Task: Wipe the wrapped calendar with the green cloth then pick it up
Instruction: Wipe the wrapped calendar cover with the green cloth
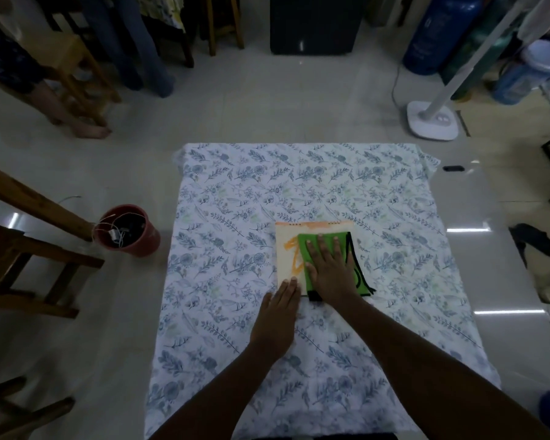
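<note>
The wrapped calendar point(288, 252), cream with orange lettering and an orange top band, lies flat on the floral sheet point(235, 185) right of centre. A green cloth point(308, 244) with a black edge covers the calendar's right half. My right hand point(327, 268) lies flat on the cloth, palm down, fingers together and pointing away. My left hand point(278, 312) rests flat on the sheet with its fingertips on the calendar's near left corner.
A red bucket point(127, 231) holding wires stands on the tile floor left of the sheet. Wooden stools point(29, 249) crowd the left side. A white fan base point(432, 120) is at the back right, and a dark slipper point(535, 239) lies to the right.
</note>
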